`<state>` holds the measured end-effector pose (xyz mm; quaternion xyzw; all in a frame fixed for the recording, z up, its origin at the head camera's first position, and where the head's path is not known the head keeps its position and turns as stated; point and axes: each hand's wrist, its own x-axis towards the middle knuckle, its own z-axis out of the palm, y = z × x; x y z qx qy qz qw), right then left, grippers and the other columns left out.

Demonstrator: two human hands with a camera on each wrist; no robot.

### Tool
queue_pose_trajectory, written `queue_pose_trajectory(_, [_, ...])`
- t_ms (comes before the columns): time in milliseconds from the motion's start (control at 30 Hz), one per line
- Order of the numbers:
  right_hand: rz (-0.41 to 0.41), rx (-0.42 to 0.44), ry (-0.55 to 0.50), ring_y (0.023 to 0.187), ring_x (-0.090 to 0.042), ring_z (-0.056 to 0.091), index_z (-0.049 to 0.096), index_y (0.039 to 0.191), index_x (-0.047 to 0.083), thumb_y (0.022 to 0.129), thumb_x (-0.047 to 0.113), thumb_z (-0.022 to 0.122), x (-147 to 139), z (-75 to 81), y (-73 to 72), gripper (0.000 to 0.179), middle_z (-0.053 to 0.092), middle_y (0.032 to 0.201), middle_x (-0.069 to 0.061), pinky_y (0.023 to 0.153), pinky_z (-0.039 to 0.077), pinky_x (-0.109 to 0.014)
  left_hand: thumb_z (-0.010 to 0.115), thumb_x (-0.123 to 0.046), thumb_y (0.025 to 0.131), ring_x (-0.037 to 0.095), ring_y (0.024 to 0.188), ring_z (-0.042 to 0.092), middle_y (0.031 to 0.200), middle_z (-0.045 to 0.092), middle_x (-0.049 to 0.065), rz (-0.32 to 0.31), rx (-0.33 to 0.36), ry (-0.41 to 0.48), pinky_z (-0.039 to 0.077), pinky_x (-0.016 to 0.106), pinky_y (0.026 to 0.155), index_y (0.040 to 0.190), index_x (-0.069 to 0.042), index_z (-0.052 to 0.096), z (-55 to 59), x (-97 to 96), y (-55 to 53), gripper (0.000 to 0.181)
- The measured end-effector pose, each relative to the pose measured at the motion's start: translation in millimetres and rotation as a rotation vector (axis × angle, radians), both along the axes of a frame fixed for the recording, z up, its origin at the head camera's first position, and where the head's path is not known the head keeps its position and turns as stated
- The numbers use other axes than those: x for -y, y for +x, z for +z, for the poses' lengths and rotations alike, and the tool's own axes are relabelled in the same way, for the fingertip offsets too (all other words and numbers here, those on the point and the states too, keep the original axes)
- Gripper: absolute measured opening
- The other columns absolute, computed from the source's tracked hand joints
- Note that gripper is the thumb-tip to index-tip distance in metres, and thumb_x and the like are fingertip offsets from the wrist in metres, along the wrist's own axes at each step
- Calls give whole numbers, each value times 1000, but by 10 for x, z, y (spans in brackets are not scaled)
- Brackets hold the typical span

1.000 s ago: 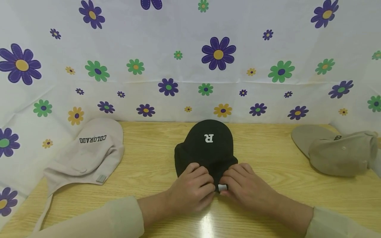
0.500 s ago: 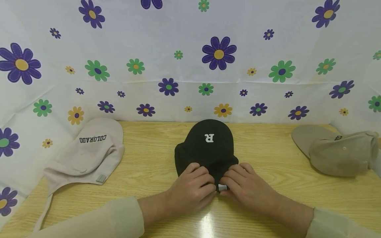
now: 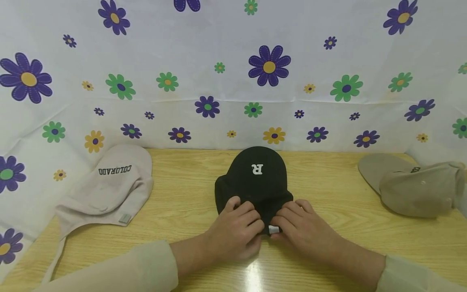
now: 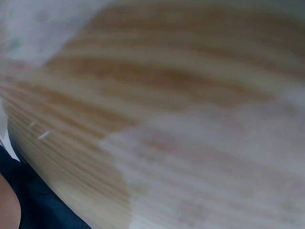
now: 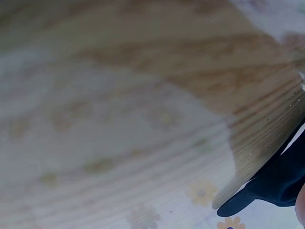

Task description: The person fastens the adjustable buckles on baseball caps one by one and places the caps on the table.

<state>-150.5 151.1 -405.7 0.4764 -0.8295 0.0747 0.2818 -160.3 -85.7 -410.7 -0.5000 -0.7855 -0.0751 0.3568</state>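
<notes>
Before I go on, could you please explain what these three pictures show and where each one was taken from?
No machine here: a person works with bare hands. The head camera looks down on a wooden table. The left hand and right hand grip the near edge of a black cap marked R. A beige Colorado hat lies left, a tan cap right. The two wrist cameras give only blurred close-ups of the wood grain.

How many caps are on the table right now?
3: a black cap at centre, gripped by the left hand and right hand; a beige COLORADO cap at left; a khaki cap at right.
</notes>
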Motion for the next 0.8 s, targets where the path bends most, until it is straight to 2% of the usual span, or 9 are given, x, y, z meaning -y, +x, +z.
queue_pose_trajectory(167, [-1,23,-13,95,-17,55,64,101,14,104,42,44,33,-24,67,35,62,98,4,85,39,-35,56,-23,79,16,80,50,80,63,-6,-2,12,3,34,40,82,75,-17,61,-36,28,77,9])
queue_pose_trajectory(367, [25,54,-43,94,-14,53,63,99,15,104,42,45,68,-126,253,32,61,96,6,84,37,-33,49,-21,87,14,77,50,78,62,-7,-54,20,42,34,38,81,74,-19,64,-138,69,258,20])
queue_pose_trajectory(433, [27,62,-49,94,-14,54,63,100,15,104,42,47,77,-143,279,32,61,96,6,84,37,-33,48,-20,88,15,77,51,78,62,-7,-64,17,59,34,38,81,74,-18,65,-147,82,285,21])
queue_pose_trajectory(533, [9,79,-40,95,-15,53,62,100,14,103,42,47,76,-122,246,32,61,96,6,84,37,-33,51,-18,87,15,78,52,79,63,-7,-59,19,57,35,38,82,76,-17,66,-114,87,255,19])
queue_pose_trajectory(633, [-11,98,-30,97,-16,53,63,101,13,103,44,46,51,-62,151,35,62,97,5,86,37,-35,54,-17,87,15,80,53,82,65,-6,-46,20,33,36,38,83,78,-17,68,-50,68,157,16])
queue_pose_trajectory(800, [-21,107,-7,98,-19,53,62,102,11,97,40,56,15,27,33,30,62,99,1,85,37,-40,57,-16,86,15,81,54,83,65,-6,-44,7,7,36,38,84,80,-16,70,13,40,25,14])
